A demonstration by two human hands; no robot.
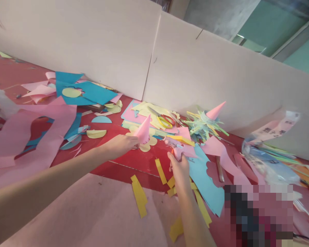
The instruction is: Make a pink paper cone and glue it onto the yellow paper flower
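Observation:
My left hand (126,143) pinches the lower left side of a pink paper cone (143,130), which stands point up. Under the cone lies a pale yellow paper flower (152,141), its petals showing around the cone's base. My right hand (179,164) is wrapped round the handle of a pink glue gun (174,142), whose nozzle points left toward the cone and flower. Behind the glue gun, scissors (166,121) with red and yellow handles rest on paper sheets. A second pink cone (216,111) lies tilted on a heap of shredded paper strips (203,123).
White panels (221,75) stand behind the red surface (103,175). Blue sheets (92,92) and pink cut paper (54,137) lie at left. Yellow strips (139,195) and light blue paper (206,178) lie near my right arm. Plastic packaging (273,161) is at right.

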